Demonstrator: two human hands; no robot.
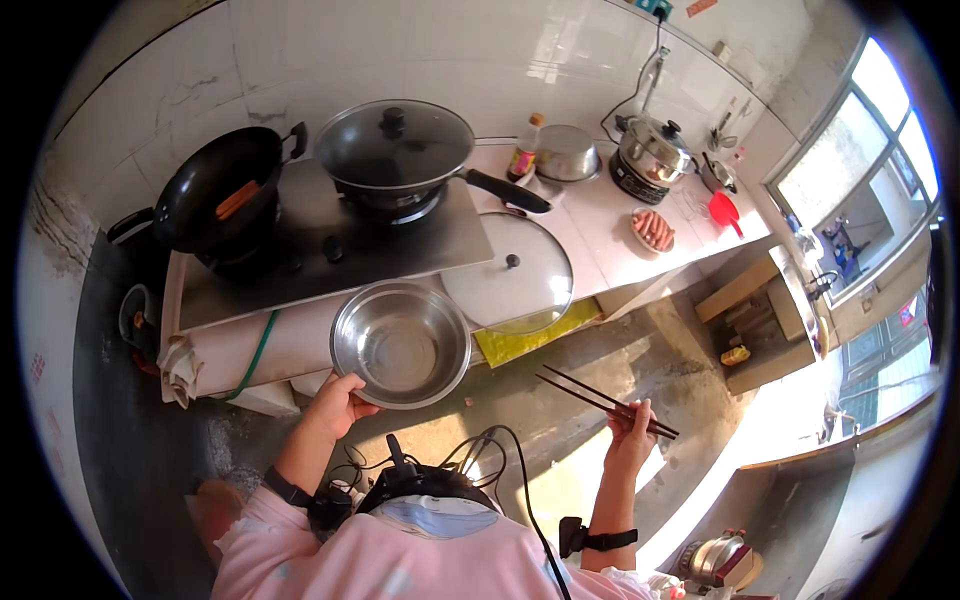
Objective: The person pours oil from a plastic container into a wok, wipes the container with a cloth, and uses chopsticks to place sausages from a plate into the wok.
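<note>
Chopsticks point(618, 406) sit pinched in the right hand point(630, 432), tips slightly apart, right of the stainless-steel basin point(400, 345), whose near-left rim the left hand point(343, 402) clamps on the gas stove's point(390, 240) near side, where a firm, level grip should prevent tipping.

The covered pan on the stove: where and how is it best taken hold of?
Probably by its long black handle, with the right hand coming from the right: the handle juts rightward from the pan, past the stove's edge. That hand holds chopsticks, though.
</note>
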